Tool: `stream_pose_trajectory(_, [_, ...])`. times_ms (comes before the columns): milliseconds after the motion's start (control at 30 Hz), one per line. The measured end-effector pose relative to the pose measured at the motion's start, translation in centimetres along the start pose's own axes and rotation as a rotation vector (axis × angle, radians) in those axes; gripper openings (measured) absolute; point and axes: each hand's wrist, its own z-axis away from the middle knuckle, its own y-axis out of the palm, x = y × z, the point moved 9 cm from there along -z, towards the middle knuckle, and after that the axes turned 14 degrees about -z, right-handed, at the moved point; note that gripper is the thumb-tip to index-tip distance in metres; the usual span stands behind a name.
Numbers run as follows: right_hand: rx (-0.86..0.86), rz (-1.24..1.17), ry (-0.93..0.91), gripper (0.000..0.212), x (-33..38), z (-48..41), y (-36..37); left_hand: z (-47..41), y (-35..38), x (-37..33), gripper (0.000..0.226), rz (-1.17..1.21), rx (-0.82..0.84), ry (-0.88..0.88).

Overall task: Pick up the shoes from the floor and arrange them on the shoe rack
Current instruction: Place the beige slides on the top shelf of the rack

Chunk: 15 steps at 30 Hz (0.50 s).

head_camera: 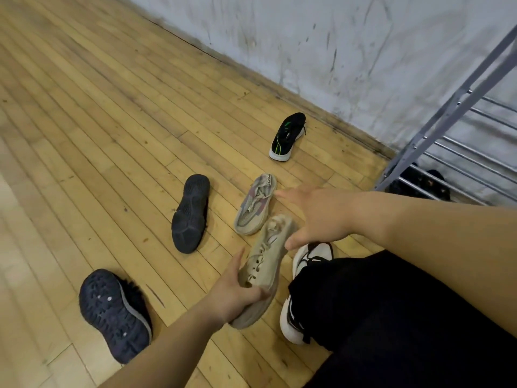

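Metal shoe rack (447,113) stands right, by wall | left hand (237,292) fingers clamped on worn beige lace-up sneaker (268,264), lifted for racking | right hand (319,217) fingers spread, reaching its grey-pink mate (256,205) on wooden floor (98,135)

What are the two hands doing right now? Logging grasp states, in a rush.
Left hand: closed around the beige sneaker, holding it.
Right hand: open, fingers spread, holding nothing, beside the grey-pink sneaker.
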Motion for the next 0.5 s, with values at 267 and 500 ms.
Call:
stream_pose_trajectory(267, [-0.277, -0.548, -0.003, 0.092, -1.9, 4.4, -4.9, 7.1, -5.4, -13.1, 0.121, -0.382, -0.188, 0.370])
stream_pose_trajectory(500, [-0.549, -0.924, -0.060, 0.052, -5.0, 14.2, -9.6, 9.7, -3.5, -21.9, 0.128, -0.659, -0.189, 0.511])
